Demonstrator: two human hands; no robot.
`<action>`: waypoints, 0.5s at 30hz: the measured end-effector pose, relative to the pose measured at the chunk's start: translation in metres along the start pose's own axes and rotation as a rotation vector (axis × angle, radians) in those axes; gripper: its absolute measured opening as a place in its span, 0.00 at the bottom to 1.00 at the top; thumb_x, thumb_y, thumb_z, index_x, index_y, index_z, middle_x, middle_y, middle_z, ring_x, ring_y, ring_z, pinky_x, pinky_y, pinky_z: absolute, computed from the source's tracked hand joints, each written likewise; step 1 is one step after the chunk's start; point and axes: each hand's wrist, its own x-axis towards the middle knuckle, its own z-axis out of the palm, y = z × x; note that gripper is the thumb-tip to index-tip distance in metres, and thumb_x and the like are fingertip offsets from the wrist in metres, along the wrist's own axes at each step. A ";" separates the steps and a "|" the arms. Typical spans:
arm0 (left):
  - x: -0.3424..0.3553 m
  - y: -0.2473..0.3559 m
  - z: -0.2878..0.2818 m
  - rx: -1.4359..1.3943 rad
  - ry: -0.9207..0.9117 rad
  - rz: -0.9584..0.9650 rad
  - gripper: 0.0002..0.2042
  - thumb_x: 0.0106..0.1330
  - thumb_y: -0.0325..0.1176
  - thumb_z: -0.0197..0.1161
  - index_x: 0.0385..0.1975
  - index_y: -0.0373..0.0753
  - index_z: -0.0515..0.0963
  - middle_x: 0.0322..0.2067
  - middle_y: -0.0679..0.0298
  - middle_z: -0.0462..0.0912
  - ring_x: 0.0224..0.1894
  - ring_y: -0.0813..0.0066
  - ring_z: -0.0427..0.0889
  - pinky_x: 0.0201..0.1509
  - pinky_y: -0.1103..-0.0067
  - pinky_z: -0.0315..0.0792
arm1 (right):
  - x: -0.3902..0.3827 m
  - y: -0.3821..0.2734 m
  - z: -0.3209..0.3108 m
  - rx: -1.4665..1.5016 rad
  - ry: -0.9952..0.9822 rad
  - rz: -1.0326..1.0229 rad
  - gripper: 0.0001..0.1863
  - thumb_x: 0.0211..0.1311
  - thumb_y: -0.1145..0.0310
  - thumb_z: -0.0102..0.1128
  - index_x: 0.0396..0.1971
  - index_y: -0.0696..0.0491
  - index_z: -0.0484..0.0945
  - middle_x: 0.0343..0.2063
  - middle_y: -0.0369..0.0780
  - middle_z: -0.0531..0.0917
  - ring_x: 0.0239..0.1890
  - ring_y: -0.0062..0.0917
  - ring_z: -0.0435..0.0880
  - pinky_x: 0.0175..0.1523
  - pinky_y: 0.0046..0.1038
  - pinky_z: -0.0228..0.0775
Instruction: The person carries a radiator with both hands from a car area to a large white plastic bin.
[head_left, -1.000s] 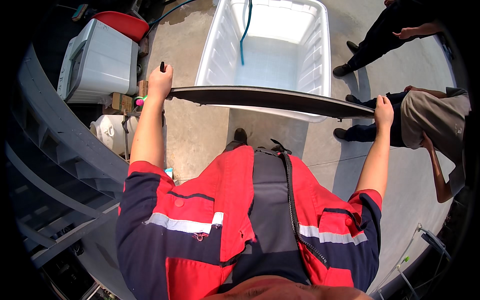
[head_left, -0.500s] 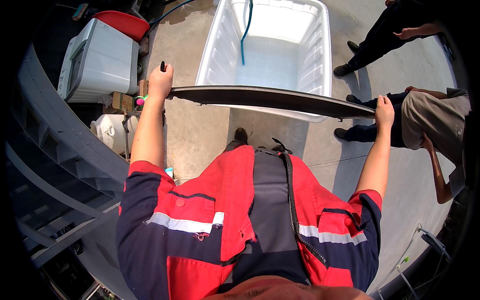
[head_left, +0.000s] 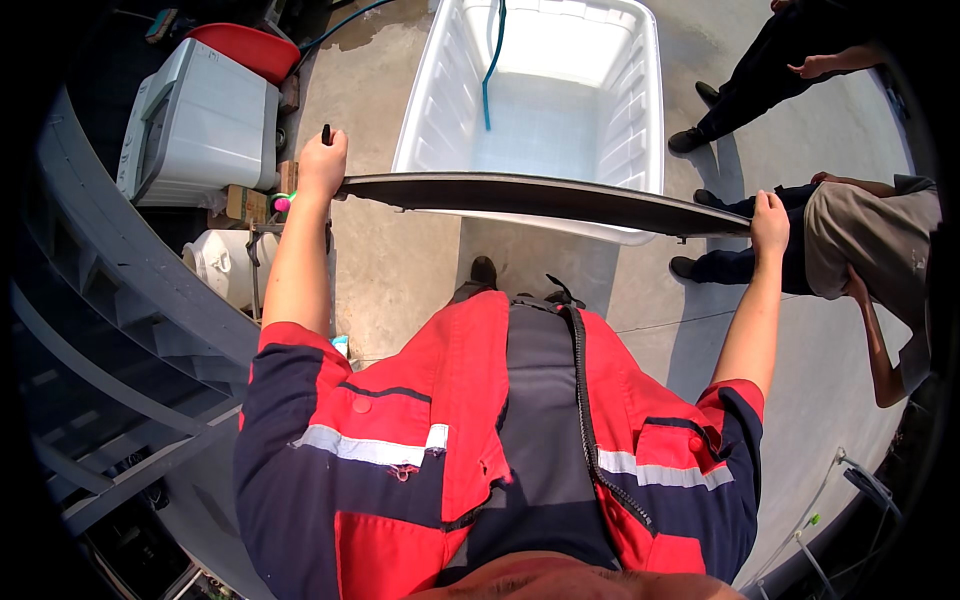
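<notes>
A dark panel [head_left: 545,197] stretches across the upper middle of the frame, held between two bare hands, its right end lower than its left. The left hand [head_left: 321,165], left of centre, has its fingers [head_left: 332,145] clenched on one end, with a small black tip [head_left: 326,134] jutting above the fist. At the right, the right hand [head_left: 769,225] grasps the other end in its fingers [head_left: 766,203]. The panel crosses in front of the near rim of a white tub [head_left: 652,130] at the upper centre; whether the two touch cannot be told. A blue-green hose [head_left: 487,85] hangs into the tub. In the upper left, a red basin [head_left: 245,50] sits behind a white box [head_left: 205,115], with a white bucket [head_left: 222,262] lower down. Two people stand on the concrete floor [head_left: 385,275] at the right, one in dark trousers [head_left: 765,65], one in a grey-brown shirt [head_left: 860,235]. A red and navy jacket [head_left: 465,380] fills the lower centre.
</notes>
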 end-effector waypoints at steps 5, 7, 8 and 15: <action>-0.002 0.005 -0.001 -0.001 -0.006 -0.004 0.17 0.63 0.42 0.51 0.21 0.31 0.71 0.17 0.52 0.73 0.21 0.61 0.71 0.31 0.66 0.66 | -0.001 -0.001 -0.001 -0.003 -0.002 0.003 0.22 0.63 0.53 0.46 0.42 0.54 0.79 0.41 0.50 0.82 0.46 0.45 0.79 0.50 0.37 0.70; -0.002 0.006 -0.002 0.005 -0.001 -0.009 0.17 0.63 0.42 0.51 0.21 0.31 0.71 0.17 0.52 0.73 0.22 0.61 0.71 0.32 0.66 0.66 | -0.001 -0.002 -0.001 -0.008 0.004 -0.001 0.22 0.63 0.53 0.46 0.42 0.54 0.79 0.41 0.50 0.82 0.46 0.45 0.79 0.50 0.37 0.70; -0.002 0.005 -0.003 0.005 -0.006 -0.013 0.17 0.63 0.42 0.51 0.21 0.31 0.71 0.17 0.52 0.73 0.22 0.60 0.71 0.32 0.66 0.66 | -0.001 -0.003 -0.001 -0.004 0.003 -0.004 0.22 0.63 0.53 0.46 0.43 0.54 0.79 0.41 0.50 0.82 0.46 0.45 0.79 0.50 0.37 0.70; -0.001 0.004 -0.002 0.001 0.001 -0.002 0.18 0.63 0.42 0.52 0.21 0.31 0.72 0.17 0.51 0.73 0.22 0.59 0.72 0.32 0.66 0.66 | -0.002 -0.005 -0.004 -0.022 0.001 0.007 0.22 0.63 0.52 0.46 0.43 0.54 0.79 0.41 0.49 0.82 0.46 0.45 0.79 0.51 0.37 0.70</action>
